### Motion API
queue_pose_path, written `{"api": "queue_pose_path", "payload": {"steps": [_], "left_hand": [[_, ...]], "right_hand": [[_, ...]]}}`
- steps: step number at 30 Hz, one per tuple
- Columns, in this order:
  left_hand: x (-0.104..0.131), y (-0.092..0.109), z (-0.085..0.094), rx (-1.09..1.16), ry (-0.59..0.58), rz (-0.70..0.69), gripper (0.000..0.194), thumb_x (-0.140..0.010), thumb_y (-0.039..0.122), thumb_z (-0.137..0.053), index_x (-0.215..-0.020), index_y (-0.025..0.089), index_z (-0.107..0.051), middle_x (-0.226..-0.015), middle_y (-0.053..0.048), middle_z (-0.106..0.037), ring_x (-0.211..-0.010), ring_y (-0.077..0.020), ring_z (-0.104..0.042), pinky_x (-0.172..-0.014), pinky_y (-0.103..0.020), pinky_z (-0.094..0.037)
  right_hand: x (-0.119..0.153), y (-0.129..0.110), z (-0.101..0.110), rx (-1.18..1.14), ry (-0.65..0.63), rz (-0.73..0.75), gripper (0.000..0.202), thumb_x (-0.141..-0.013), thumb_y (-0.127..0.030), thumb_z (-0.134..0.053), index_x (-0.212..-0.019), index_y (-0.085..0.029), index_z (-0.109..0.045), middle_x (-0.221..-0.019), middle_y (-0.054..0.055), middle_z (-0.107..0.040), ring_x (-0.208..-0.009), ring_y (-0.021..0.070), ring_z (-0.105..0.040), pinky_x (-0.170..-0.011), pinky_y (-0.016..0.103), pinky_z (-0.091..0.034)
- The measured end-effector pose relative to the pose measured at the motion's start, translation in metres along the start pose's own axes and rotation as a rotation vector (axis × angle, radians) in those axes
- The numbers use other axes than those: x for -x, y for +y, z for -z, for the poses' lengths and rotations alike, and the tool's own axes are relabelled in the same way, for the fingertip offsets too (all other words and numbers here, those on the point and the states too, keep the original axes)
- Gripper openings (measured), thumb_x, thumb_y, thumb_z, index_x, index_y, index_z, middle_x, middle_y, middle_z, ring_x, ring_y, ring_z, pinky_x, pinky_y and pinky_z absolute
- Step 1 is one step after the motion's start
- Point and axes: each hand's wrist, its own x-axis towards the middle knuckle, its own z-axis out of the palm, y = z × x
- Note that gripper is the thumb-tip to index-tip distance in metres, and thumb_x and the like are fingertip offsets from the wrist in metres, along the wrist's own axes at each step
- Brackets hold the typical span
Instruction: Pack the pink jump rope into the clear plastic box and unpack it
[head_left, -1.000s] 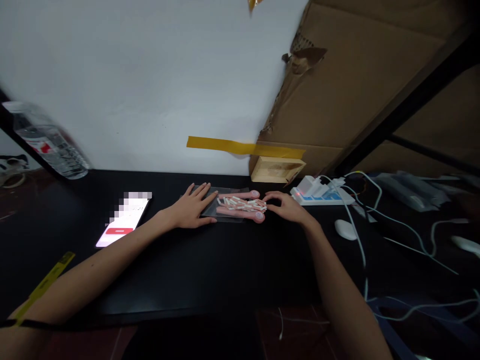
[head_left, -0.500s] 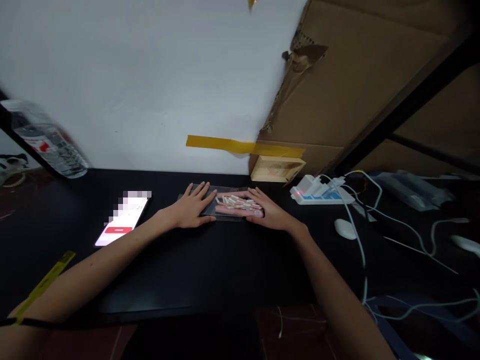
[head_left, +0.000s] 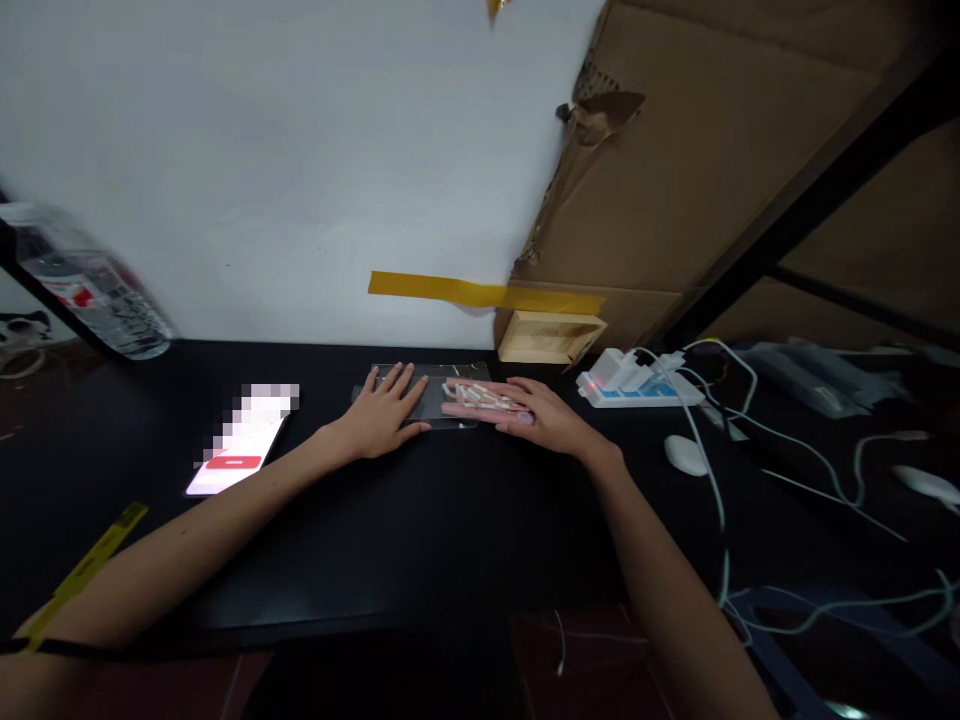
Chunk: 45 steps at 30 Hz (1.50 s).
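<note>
A flat pink pack with a cluster of short white pieces on it (head_left: 480, 396) lies on the black table, its left end over or inside a clear plastic sleeve (head_left: 433, 402). I cannot tell how much of the pack is still within the plastic. My left hand (head_left: 384, 412) lies flat on the sleeve's left part, fingers spread. At the pack's right end is my right hand (head_left: 559, 420), with thumb on the near edge and fingers along the far edge, gripping it. The palm side and the covered end of the pack are hidden.
Left of my hands lies a lit phone (head_left: 244, 440), with a water bottle (head_left: 94, 290) farther back. A shallow wooden box (head_left: 551, 337) stands against the cardboard (head_left: 697, 200). To the right are a power strip (head_left: 637, 385), a white mouse (head_left: 686, 455) and loose cables (head_left: 721, 500).
The pink pack has shifted to the right relative to the plastic sleeve, together with my right hand, whose fingers have gone from lying over it to gripping it. My left hand has stayed flat.
</note>
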Motion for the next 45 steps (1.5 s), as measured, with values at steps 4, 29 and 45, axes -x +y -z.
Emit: {"api": "queue_pose_path", "payload": {"steps": [4, 29, 45], "left_hand": [[-0.001, 0.001, 0.003, 0.001, 0.015, 0.041, 0.073, -0.098, 0.057, -0.042, -0.154, 0.012, -0.028, -0.16, -0.022, -0.028, -0.149, -0.0404, -0.02, -0.117, -0.062, -0.014], [-0.002, -0.001, 0.007, -0.033, 0.191, 0.157, 0.046, -0.1, 0.024, -0.033, -0.138, 0.012, -0.056, -0.141, -0.014, -0.058, -0.134, -0.0316, -0.05, -0.11, -0.049, -0.041], [-0.013, 0.01, 0.025, 0.489, 0.356, 0.056, 0.045, -0.103, 0.041, -0.031, -0.132, 0.015, -0.054, -0.139, -0.012, -0.059, -0.135, -0.024, -0.049, -0.114, -0.043, -0.038]], "right_hand": [[0.003, 0.006, 0.006, 0.064, 0.015, -0.068, 0.064, -0.073, -0.041, -0.077, -0.133, -0.024, -0.06, -0.141, 0.015, -0.054, -0.132, 0.0392, -0.049, -0.11, 0.056, -0.04], [0.01, -0.006, 0.019, -0.179, -0.015, -0.122, 0.069, -0.07, -0.044, -0.081, -0.13, -0.02, -0.056, -0.129, 0.013, -0.064, -0.118, 0.0353, -0.062, -0.099, 0.049, -0.051], [-0.018, -0.056, -0.056, -0.268, 0.123, 0.205, 0.067, -0.084, -0.048, -0.072, -0.143, -0.026, -0.05, -0.15, 0.013, -0.048, -0.146, 0.0321, -0.035, -0.119, 0.055, -0.031]]}}
